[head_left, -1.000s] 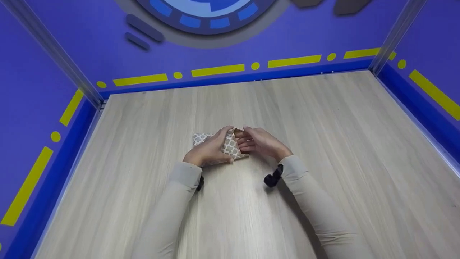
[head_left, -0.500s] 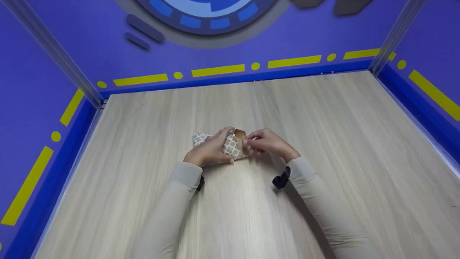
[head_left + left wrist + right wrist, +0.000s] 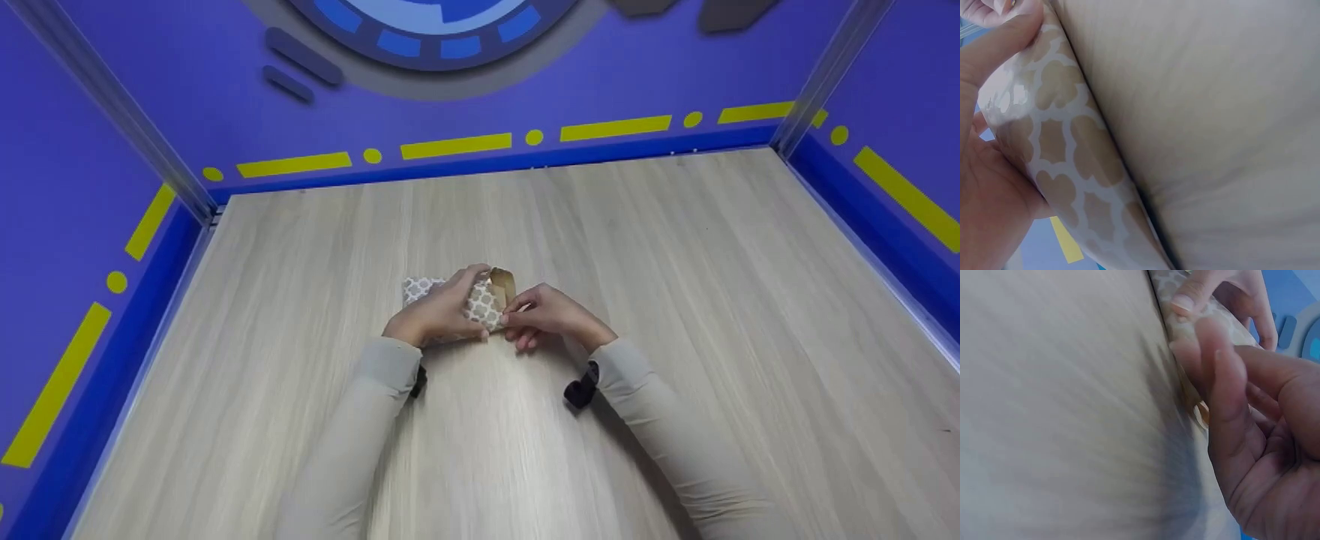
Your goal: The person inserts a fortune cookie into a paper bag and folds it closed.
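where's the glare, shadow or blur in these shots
Head view: pale sheen on the table, dark shadow beside the right sleeve; left wrist view: white glare on the patterned packet, table grain soft; right wrist view: the right hand blurred at its fingertips, soft shadow below them.

Two hands (image 3: pixel 441 309) (image 3: pixel 553 309), one packet (image 3: pixel 484 306)
You have two sleeves (image 3: pixel 352 435) (image 3: pixel 667 427) and two wrist cameras (image 3: pixel 419 382) (image 3: pixel 579 391) on the packet's near side, one table (image 3: pixel 637 240) beneath it, three walls (image 3: pixel 487 112) around.
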Available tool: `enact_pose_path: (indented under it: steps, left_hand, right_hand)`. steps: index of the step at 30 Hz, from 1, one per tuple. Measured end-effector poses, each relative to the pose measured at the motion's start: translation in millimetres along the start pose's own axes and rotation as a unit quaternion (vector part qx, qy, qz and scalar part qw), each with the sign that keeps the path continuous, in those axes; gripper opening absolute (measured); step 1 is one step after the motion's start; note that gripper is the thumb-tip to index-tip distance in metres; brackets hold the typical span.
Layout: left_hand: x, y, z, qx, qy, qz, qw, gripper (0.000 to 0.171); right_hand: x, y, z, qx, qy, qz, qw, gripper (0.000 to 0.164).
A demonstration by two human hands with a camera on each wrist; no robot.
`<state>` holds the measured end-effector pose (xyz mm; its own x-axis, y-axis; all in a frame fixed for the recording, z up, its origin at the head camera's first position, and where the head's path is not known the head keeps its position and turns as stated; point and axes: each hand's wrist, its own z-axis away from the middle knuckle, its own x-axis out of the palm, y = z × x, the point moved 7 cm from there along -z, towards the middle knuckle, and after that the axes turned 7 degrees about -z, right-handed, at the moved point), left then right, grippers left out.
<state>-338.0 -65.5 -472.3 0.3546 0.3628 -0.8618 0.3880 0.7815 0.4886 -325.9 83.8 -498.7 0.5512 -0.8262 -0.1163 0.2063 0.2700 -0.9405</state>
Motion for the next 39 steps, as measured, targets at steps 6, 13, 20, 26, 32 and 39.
enact_pose_path:
  steps: [6, 13, 20, 26, 32, 39]
  left_hand:
    - [-1.7, -1.7, 0.1, 0.002, 0.009, 0.009, 0.9999, 0.098]
    - [-3.5, -4.7, 1.5, 0.006, 0.014, 0.006, 0.9999, 0.094]
    - [-10.0, -6.3, 3.3, 0.007, 0.021, 0.011, 0.9997, 0.084]
    - [-19.5, -6.3, 2.7, 0.019, 0.054, 0.021, 0.9981, 0.077]
    - [-23.2, -7.7, 1.9, 0.018, 0.071, 0.055, 0.9958, 0.072]
    - [-23.2, -8.3, 3.0, 0.013, 0.079, 0.094, 0.9923, 0.071]
  right_hand:
    - [0, -12, 3, -0.031, 0.012, 0.025, 0.999, 0.02]
    - [-6, -26, 5, -0.089, 0.067, 0.11, 0.988, 0.016]
    - [-11, -47, 11, -0.156, 0.112, 0.2, 0.961, 0.014]
    - [-18, -63, 20, -0.19, 0.136, 0.24, 0.942, 0.014]
    - [-25, -80, 28, -0.233, 0.163, 0.263, 0.922, 0.014]
    - [-30, -97, 36, -0.292, 0.187, 0.27, 0.898, 0.011]
